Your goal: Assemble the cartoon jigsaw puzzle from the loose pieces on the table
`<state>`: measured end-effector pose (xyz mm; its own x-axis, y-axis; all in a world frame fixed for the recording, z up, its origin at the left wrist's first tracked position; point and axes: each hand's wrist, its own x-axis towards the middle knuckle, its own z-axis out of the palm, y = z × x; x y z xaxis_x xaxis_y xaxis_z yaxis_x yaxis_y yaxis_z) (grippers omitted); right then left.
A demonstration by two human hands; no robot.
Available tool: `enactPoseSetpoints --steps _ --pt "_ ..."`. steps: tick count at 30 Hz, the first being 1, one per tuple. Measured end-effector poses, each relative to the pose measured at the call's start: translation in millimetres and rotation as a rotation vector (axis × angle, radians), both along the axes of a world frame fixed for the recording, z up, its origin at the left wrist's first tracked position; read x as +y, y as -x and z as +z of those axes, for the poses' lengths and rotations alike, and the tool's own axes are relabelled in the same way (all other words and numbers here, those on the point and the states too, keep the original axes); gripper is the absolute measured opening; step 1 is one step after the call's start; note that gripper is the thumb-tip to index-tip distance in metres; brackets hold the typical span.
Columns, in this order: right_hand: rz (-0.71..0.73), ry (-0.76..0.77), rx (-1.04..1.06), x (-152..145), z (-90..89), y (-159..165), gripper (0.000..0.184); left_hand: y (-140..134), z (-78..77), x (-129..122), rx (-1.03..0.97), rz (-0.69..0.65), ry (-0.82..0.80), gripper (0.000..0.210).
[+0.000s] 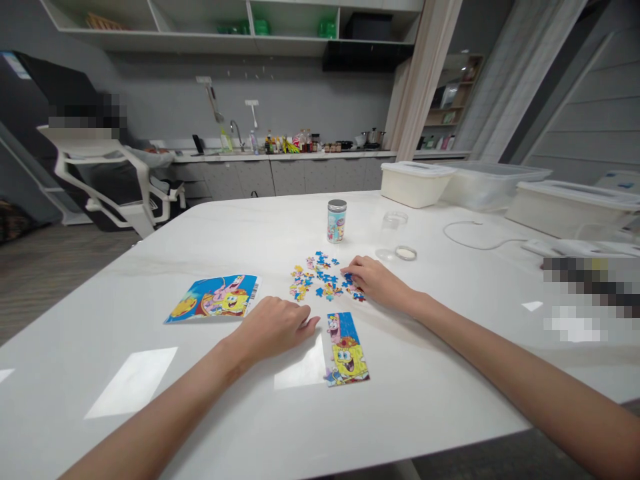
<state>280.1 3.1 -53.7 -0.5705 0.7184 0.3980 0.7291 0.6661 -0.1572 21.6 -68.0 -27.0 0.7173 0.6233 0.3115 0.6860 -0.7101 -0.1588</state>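
Joined section: a narrow puzzle panel (347, 350) lies flat at the near side of the table (425, 413), its pieces interlocked; judged done.
Loose stock: many puzzle pieces (319, 292) lie scattered beyond the panel, apart from it; judged left to fit, so the work appears partway.
Right hand: the right hand (370, 277) reaches over the pile's right edge, fingers bent; from here I cannot tell whether a piece is pinched.
Left hand: the left hand (277, 325), well apart from the right, is loosely curled between panel and picture sheet (220, 297); its grip is hidden.
Containers: printed canister (337, 225) and clear jar (394, 230) stand behind the pile.
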Motion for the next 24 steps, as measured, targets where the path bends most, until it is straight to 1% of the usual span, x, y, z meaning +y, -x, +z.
enactPoseSetpoints --steps 4,9,15,20,24 --pt "-0.014 0.001 -0.002 0.6 -0.2 -0.2 0.029 0.0 -1.8 0.8 -0.004 -0.001 -0.012 0.048" --pt "-0.057 0.046 0.008 -1.7 3.1 0.6 0.023 0.0 -2.6 1.4 0.023 -0.001 -0.022 0.047" --pt "-0.044 0.042 -0.003 -3.0 6.6 -2.8 0.02 -0.6 -1.2 0.2 0.018 0.012 -0.006 0.046" --pt "-0.107 0.072 -0.025 -3.2 11.6 -6.7 0.009 -0.6 0.6 -0.4 0.029 0.014 -0.017 0.046" --pt "-0.143 0.087 0.03 -4.8 15.2 -6.5 0.008 -0.4 -0.1 0.0 0.051 0.014 -0.043 0.047"
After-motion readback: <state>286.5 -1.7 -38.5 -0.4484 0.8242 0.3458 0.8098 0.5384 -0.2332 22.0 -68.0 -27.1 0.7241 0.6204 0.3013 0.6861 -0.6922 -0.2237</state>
